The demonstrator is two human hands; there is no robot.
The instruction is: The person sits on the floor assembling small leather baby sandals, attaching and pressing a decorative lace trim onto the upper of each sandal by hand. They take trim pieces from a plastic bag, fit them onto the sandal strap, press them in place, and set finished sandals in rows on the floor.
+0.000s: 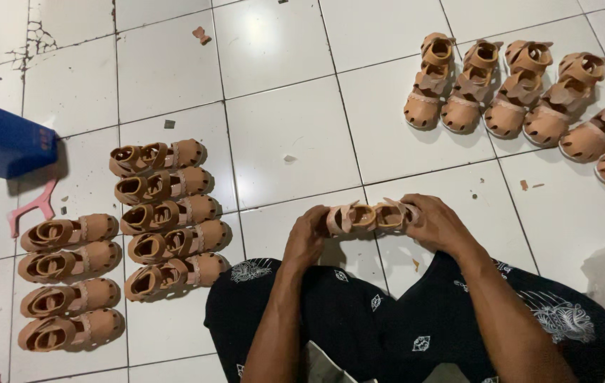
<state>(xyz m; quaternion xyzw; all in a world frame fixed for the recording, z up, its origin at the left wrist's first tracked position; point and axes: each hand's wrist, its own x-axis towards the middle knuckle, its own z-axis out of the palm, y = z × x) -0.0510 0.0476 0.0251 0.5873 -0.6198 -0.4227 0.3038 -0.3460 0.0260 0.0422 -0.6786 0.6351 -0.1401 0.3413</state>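
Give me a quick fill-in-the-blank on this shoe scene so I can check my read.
1. The small tan sandal is held by ____ hands, the left hand and the right hand.
2. The sandal rows lie on a white ____ floor.
3. The box at the far left is ____ in colour.

Missing words: both; tiled; blue

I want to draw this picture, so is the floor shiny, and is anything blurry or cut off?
Head view: the white tile floor gleams softly, without harsh glare; the sandal between the left hand and right hand looks slightly soft; the right sandal row is cut off at the edge; shadows beside the left sandal rows are faint.
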